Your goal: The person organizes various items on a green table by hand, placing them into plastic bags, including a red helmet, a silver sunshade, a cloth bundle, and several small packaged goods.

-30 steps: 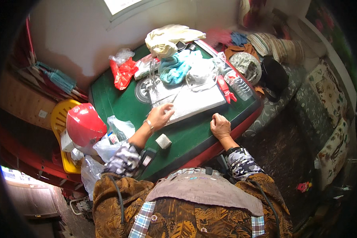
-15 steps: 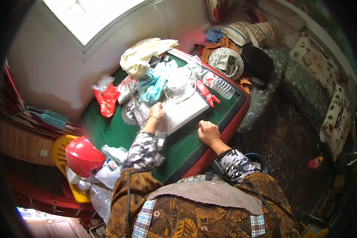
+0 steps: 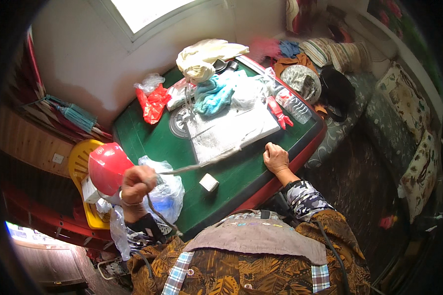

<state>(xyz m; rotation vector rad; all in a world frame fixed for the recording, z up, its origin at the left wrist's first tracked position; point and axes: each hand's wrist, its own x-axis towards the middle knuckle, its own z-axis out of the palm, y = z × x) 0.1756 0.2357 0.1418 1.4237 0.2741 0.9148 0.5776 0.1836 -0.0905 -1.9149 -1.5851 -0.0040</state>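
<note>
A grey cord (image 3: 184, 169) is pinched in the left hand (image 3: 139, 184), left of the middle of the frame. Its long axis runs from the curled fingers rightward and slightly up toward the frame's centre, where the far part blurs along the lower edge of a silvery sheet (image 3: 221, 135). A shorter tail drops from under the same hand and points down and right, ending near the apron (image 3: 261, 238) at the bottom of the frame. The right hand (image 3: 276, 157), right of centre, rests at the edge of the green table (image 3: 133, 123), its fingers curled in and together; whether anything sits inside them cannot be told. Just below the cord stands a small white box (image 3: 209, 182); beside the left hand, a clear plastic bag (image 3: 174, 189) bunches up. Further left, a red helmet (image 3: 108, 164) sits on a yellow chair (image 3: 79, 162). Above the sheet, toward the top centre, lie a turquoise cloth (image 3: 214, 96) and a cream cloth (image 3: 211, 51), with a red bag (image 3: 154, 103) to their left and a clear bottle (image 3: 295, 108) to their right.
</note>
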